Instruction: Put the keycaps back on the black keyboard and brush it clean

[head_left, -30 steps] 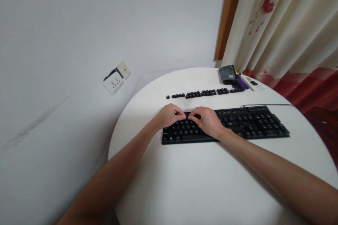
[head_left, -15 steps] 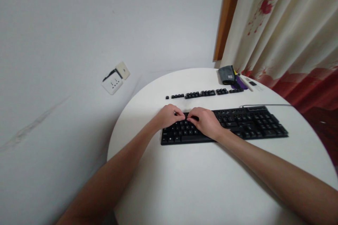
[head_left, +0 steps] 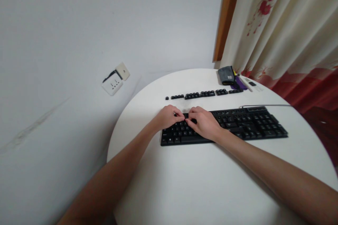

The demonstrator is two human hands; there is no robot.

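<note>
A black keyboard (head_left: 250, 126) lies on the white round table. Over its upper left keys, my left hand (head_left: 169, 116) is closed in a pinch, thumb and fingers together at the key tops. My right hand (head_left: 204, 123) rests across the keyboard's left half, its fingers curled and its fingertips close to those of my left hand. Whatever sits between the fingertips of either hand is too small and covered to make out. Behind the keyboard, loose black keycaps (head_left: 192, 95) lie in a broken row, with a single keycap (head_left: 167, 98) at the left end.
At the table's (head_left: 195, 179) back right lie a folded grey cloth (head_left: 226, 75), a purple item (head_left: 239, 83) and a white stick-like object (head_left: 245, 83). The keyboard cable (head_left: 269, 105) runs off to the right. A wall with a socket (head_left: 112, 83) borders the left; a curtain (head_left: 295, 24) hangs at right.
My right hand has shifted slightly left, and its thumb now reaches the left fingertips. The left hand stays almost where it was. The keyboard and loose keycaps look unmoved.
</note>
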